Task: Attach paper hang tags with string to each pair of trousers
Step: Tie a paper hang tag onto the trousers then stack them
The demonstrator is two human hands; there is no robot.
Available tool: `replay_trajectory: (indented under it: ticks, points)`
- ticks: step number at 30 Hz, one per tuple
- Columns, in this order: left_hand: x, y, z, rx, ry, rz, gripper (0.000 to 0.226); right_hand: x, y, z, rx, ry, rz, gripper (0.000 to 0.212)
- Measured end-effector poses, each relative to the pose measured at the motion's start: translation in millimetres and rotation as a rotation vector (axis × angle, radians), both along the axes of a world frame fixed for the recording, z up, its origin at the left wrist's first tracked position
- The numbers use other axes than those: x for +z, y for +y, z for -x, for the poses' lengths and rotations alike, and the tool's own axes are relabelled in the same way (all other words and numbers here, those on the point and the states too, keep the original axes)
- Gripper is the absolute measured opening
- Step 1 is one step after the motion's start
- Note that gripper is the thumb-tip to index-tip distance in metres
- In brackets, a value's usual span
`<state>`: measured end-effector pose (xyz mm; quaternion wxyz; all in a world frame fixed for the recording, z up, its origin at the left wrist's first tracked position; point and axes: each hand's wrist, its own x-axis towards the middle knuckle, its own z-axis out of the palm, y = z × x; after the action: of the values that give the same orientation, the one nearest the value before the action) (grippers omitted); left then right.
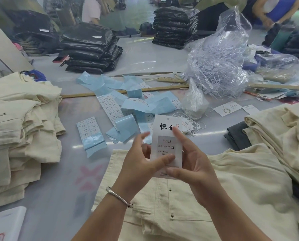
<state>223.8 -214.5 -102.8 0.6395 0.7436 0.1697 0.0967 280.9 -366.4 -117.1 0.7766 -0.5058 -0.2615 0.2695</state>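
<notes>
A white paper hang tag [166, 136], printed with black characters and "1103# XS", is held upright between both hands above cream trousers [215, 197] lying flat before me. My left hand [138, 162] presses its thumb on the tag's lower face. My right hand [190, 159] grips the tag's right edge, index finger on its upper part. A loose tangle of white string [195, 125] and more tags [227, 108] lie just beyond.
A stack of cream trousers [20, 133] sits at left, another pile [281, 136] at right. Blue sticker sheets [127, 101] litter the middle, with wooden rulers [124, 91]. A clear bag of plastic fasteners [218, 70] and black bagged stacks [91, 49] stand farther back.
</notes>
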Motion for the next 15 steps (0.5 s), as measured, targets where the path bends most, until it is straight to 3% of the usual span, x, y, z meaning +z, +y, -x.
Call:
replay_trajectory:
  ticks: [2,4,9,15]
  points:
    - [-1.0,-2.1,2.1,-0.035,-0.025,0.178,0.05,2.1,2.1,-0.1,-0.05,0.04,-0.005,0.083]
    - [-2.7,-3.9,4.1,-0.076,-0.066,0.269,0.032,4.6,4.3,-1.9,-0.085,0.13,-0.026,0.078]
    - [-3.0,-7.5,3.3,-0.125,-0.135,0.28,0.031,11.5,4.9,-7.4,-0.121,0.369,-0.108,0.068]
    - [-13.4,-11.4,4.9,-0.147,-0.171,0.226,0.021,14.5,8.3,-11.3,-0.205,0.368,-0.022,0.057]
